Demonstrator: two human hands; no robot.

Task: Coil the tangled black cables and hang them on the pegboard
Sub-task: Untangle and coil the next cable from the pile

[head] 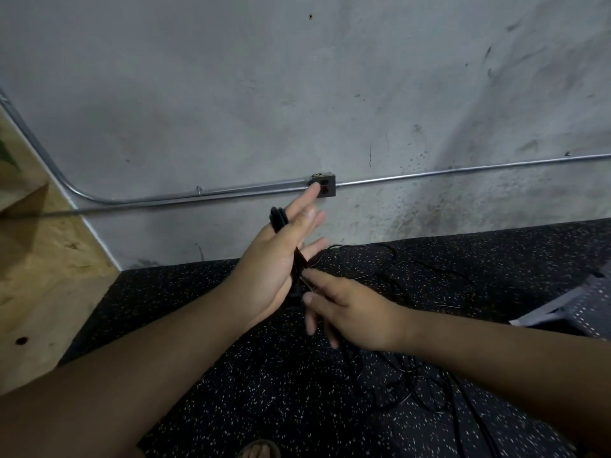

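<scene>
the black cables (279,219) are thin and dark. several turns are wound round the left hand (274,269), showing as a tight bunch above its thumb side and again across the palm. one strand runs from the palm into the pinch of the right hand (350,312). the rest lies loose and tangled, beyond and beneath the right hand.

Open air reaches the wall (297,94) ahead of you; plywood (39,276) closes your left, loose cables (413,375) clutter the floor (231,408) rightward.
</scene>
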